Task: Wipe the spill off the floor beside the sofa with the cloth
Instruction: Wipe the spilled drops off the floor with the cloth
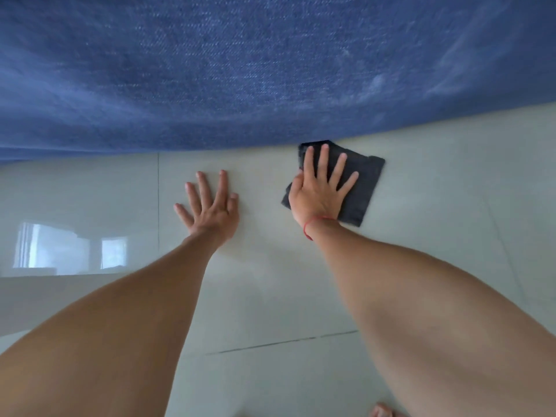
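While we lean down over the shiny pale floor [270, 281], both our arms reach out toward the big blue sofa [240, 70] that fills the top of our view. On the far left, the floor shines with a bright patch of light like a window. Next comes our left hand [210, 209]. It lies flat on the bare floor with its fingers spread wide, and it holds nothing. A little to the right is our right hand [319, 191]. It is open and flat too, with fingers spread, and it presses down on the dark gray cloth [361, 188]. A thin red string [313, 224] goes around that wrist. The folded cloth lies on the floor, and its far corner touches the bottom edge of the sofa. We cannot see any spill on the floor.
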